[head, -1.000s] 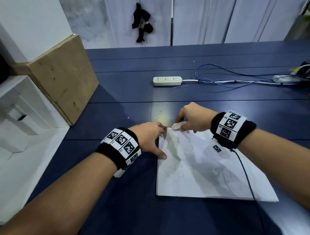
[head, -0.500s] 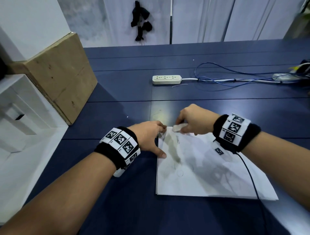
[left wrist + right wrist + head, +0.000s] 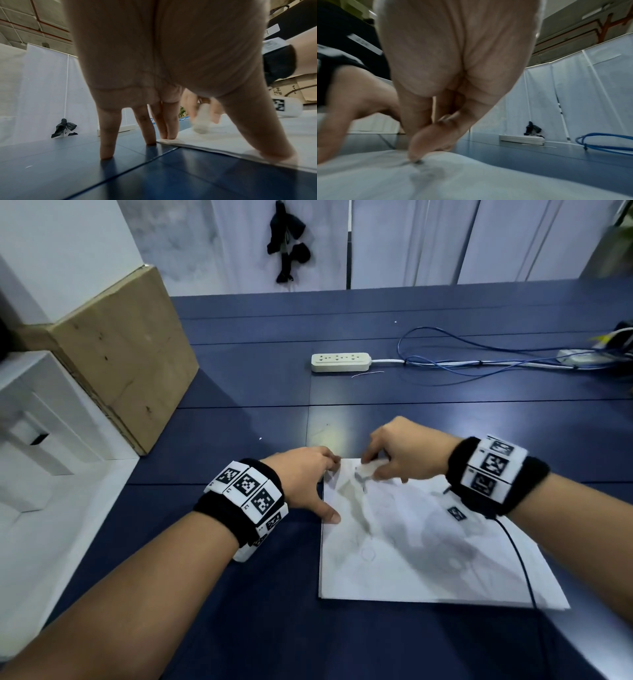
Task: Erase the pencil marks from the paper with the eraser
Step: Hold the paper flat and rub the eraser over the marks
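A white sheet of paper [image 3: 428, 549] with faint pencil drawings lies on the dark blue table [image 3: 239, 392]. My left hand [image 3: 308, 477] presses straight fingers on the sheet's far left corner, thumb on its left edge; in the left wrist view the left hand's fingers [image 3: 169, 125] stand on the paper [image 3: 231, 140] and the table. My right hand [image 3: 404, 453] pinches a white eraser [image 3: 368, 469] and holds it on the far edge of the sheet. The eraser [image 3: 201, 120] looks blurred. In the right wrist view my right hand's fingertips [image 3: 426, 140] press onto the paper [image 3: 471, 175], hiding the eraser.
A white power strip [image 3: 340, 362] with blue cables [image 3: 479, 361] lies further back on the table. A plywood board [image 3: 126, 354] leans at the left beside white foam blocks [image 3: 37, 433]. A black cable [image 3: 517, 556] runs from my right wrist across the paper.
The right hand has shifted slightly with the eraser at the sheet's far edge, a rubbing motion. The left hand stays pressed on the corner.
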A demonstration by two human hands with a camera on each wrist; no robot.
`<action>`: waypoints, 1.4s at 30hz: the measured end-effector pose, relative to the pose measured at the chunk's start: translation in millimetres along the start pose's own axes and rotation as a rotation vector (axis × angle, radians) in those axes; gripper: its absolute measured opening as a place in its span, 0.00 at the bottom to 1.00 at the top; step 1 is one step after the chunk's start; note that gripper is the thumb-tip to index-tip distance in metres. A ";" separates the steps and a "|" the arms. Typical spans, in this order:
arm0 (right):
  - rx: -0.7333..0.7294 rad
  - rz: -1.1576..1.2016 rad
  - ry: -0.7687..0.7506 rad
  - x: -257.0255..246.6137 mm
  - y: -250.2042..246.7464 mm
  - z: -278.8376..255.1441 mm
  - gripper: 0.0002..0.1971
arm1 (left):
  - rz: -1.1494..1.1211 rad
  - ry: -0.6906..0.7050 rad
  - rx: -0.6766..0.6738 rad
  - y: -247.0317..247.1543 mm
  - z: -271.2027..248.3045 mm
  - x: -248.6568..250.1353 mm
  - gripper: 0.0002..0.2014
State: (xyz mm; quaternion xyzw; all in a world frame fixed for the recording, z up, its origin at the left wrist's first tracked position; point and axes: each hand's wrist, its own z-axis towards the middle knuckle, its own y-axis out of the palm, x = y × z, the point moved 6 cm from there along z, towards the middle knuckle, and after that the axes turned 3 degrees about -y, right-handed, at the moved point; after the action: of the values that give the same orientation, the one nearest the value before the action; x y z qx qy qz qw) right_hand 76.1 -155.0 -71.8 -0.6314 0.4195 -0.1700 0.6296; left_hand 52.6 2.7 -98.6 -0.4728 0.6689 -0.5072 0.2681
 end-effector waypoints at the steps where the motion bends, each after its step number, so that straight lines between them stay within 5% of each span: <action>1: -0.050 0.017 -0.044 -6.7 5.8 -8.8 0.11 | -0.005 -0.001 -0.002 -0.3 0.4 -0.2 0.52; 5: -0.226 0.052 -0.071 -17.9 18.4 -22.8 0.12 | -0.018 -0.009 -0.021 1.0 1.8 -1.5 0.54; 13: 0.032 -0.021 0.074 4.8 -5.0 7.1 0.11 | -0.014 -0.003 -0.004 0.4 0.4 0.1 0.51; 16: -0.094 -0.021 -0.068 -16.5 8.1 -15.1 0.13 | -0.020 -0.001 -0.003 0.8 1.4 -0.4 0.52; 19: -0.249 0.056 -0.055 -21.3 14.7 -23.1 0.12 | -0.024 -0.005 -0.013 1.4 2.4 -0.7 0.53; 28: 0.057 0.017 0.059 6.7 -7.1 7.5 0.10 | -0.015 -0.009 -0.009 0.6 1.3 -0.5 0.51; 34: -0.247 0.063 -0.089 -24.5 18.7 -26.3 0.12 | -0.024 0.002 -0.014 0.4 2.7 0.3 0.54; 39: 0.008 -0.036 0.029 -4.0 -7.8 9.7 0.09 | -0.009 -0.008 -0.011 -0.1 1.2 0.7 0.50; 42: 0.038 -0.017 0.026 -4.3 -6.1 6.9 0.11 | -0.015 -0.006 -0.006 0.4 1.0 0.4 0.50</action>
State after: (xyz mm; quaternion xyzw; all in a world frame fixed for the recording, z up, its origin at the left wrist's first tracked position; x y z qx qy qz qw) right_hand 80.6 -148.2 -65.7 -0.6207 0.4190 -0.1912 0.6345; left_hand 53.1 1.9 -99.2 -0.4801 0.6660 -0.5057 0.2650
